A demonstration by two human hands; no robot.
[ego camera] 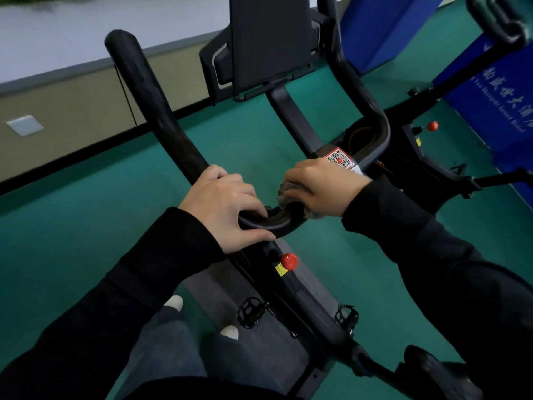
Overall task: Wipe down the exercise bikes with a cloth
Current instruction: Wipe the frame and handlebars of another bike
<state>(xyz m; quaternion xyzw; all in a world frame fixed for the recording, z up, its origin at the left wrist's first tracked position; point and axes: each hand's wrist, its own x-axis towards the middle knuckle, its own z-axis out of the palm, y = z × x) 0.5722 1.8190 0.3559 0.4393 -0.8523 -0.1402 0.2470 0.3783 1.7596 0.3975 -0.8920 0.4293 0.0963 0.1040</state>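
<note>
Grey, soft cloth (pixel 291 194) lies bunched on the near bend of the black handlebar (pixel 278 223), clenched under the right hand (pixel 320 186); limp and light, it handles best wadded; the left hand (pixel 225 206) curls its fingers round the stiff, slick bar just left.

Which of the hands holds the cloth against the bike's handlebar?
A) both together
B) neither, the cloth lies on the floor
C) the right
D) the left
C: the right hand is curled over the cloth on the handlebar, while the left hand grips bare bar.
</note>
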